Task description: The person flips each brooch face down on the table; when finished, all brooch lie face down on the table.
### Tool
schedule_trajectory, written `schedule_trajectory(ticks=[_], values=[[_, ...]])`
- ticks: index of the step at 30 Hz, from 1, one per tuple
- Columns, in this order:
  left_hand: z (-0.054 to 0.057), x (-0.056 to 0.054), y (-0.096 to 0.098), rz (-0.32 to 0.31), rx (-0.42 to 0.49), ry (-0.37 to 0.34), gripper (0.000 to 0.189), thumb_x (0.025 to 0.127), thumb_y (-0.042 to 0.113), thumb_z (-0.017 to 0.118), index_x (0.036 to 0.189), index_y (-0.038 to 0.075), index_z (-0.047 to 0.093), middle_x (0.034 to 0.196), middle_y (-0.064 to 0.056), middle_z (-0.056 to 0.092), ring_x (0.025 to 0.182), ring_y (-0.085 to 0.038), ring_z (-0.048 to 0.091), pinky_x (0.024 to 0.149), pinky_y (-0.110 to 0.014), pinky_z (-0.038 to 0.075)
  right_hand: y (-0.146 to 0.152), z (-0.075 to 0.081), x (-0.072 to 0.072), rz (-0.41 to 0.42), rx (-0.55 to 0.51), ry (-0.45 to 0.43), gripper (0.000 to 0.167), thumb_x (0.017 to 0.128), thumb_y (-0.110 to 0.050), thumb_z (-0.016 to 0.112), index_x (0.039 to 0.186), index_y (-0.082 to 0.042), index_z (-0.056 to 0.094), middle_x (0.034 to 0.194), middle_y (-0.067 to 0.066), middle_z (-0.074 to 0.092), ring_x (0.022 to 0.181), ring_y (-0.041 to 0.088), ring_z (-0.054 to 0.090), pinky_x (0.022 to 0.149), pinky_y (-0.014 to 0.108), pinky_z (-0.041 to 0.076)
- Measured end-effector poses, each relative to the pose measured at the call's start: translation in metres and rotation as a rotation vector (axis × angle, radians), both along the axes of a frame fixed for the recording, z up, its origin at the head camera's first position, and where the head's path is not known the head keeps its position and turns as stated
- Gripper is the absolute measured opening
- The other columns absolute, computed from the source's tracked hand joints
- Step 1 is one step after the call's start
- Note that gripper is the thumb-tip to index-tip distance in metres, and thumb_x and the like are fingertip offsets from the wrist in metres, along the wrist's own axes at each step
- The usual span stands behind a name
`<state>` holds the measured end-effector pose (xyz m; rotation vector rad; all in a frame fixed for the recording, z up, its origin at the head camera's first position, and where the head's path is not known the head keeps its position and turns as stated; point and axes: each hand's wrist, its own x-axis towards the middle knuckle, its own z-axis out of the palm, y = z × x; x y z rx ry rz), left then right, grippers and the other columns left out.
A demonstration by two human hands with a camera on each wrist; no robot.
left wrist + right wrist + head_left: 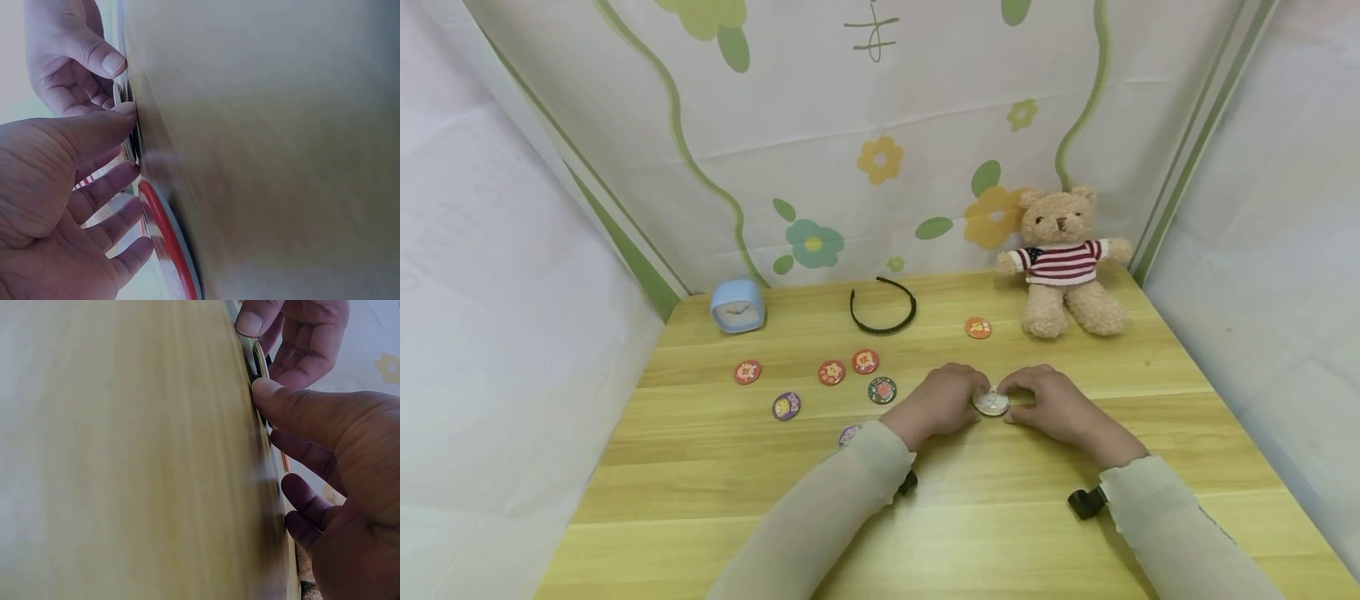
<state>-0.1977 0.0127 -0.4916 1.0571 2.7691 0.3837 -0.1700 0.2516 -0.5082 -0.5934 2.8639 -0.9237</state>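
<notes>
In the head view a pale, shiny round badge [991, 403] is between my two hands, low over the wooden table. My left hand [943, 398] pinches its left edge with thumb and fingertips. On the opposite edge, the thumb and fingers of my right hand [1051, 402] do the same. The left wrist view shows the badge [129, 128] almost edge-on, close to the tabletop, with a red-rimmed disc [172, 244] below the left hand's fingers. The right wrist view also gives only a thin side of the badge [261, 361]. Its printed face cannot be made out.
Several round badges lie to the left, including a green one [882, 390] and a purple one [786, 406]; another [849, 435] is partly behind my left sleeve. An orange badge [978, 327], black headband [883, 331], blue clock [737, 306] and teddy bear [1063, 262] are farther back.
</notes>
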Motion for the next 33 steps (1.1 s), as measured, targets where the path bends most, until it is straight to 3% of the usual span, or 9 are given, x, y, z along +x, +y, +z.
schedule_trajectory(ticks=[12, 20, 25, 33], values=[[0.003, 0.004, 0.006, -0.047, -0.031, 0.019, 0.031, 0.101, 0.028, 0.082, 0.131, 0.022, 0.078, 0.136, 0.008, 0.075, 0.134, -0.017, 0.065, 0.119, -0.036, 0.048, 0.003, 0.001, 0.005, 0.046, 0.009, 0.034, 0.027, 0.094, -0.022, 0.088, 0.119, -0.023, 0.081, 0.131, 0.004, 0.077, 0.13, 0.038, 0.064, 0.112, 0.064, 0.049], [0.011, 0.008, 0.008, -0.082, -0.015, 0.019, 0.022, 0.106, 0.029, 0.074, 0.126, 0.023, 0.082, 0.133, 0.012, 0.078, 0.121, -0.011, 0.07, 0.111, -0.029, 0.052, 0.011, 0.003, 0.011, 0.028, 0.007, 0.032, 0.023, 0.098, -0.027, 0.084, 0.121, -0.026, 0.082, 0.129, 0.0, 0.078, 0.127, 0.035, 0.067, 0.109, 0.063, 0.051], [0.014, 0.011, 0.01, -0.117, -0.017, 0.055, 0.022, 0.112, 0.03, 0.064, 0.121, 0.024, 0.083, 0.123, 0.012, 0.08, 0.109, -0.009, 0.072, 0.103, -0.028, 0.054, 0.017, 0.006, 0.015, 0.022, 0.005, 0.038, 0.023, 0.102, -0.026, 0.079, 0.124, -0.026, 0.082, 0.128, -0.002, 0.079, 0.123, 0.032, 0.07, 0.106, 0.06, 0.054], [0.017, 0.012, 0.014, -0.048, 0.0, 0.022, 0.03, 0.115, 0.031, 0.059, 0.138, 0.027, 0.077, 0.132, 0.011, 0.078, 0.119, -0.004, 0.073, 0.104, -0.024, 0.057, 0.022, 0.007, 0.016, -0.031, 0.003, 0.043, 0.022, 0.109, -0.027, 0.07, 0.126, -0.026, 0.083, 0.122, -0.001, 0.081, 0.118, 0.03, 0.074, 0.101, 0.058, 0.058]])
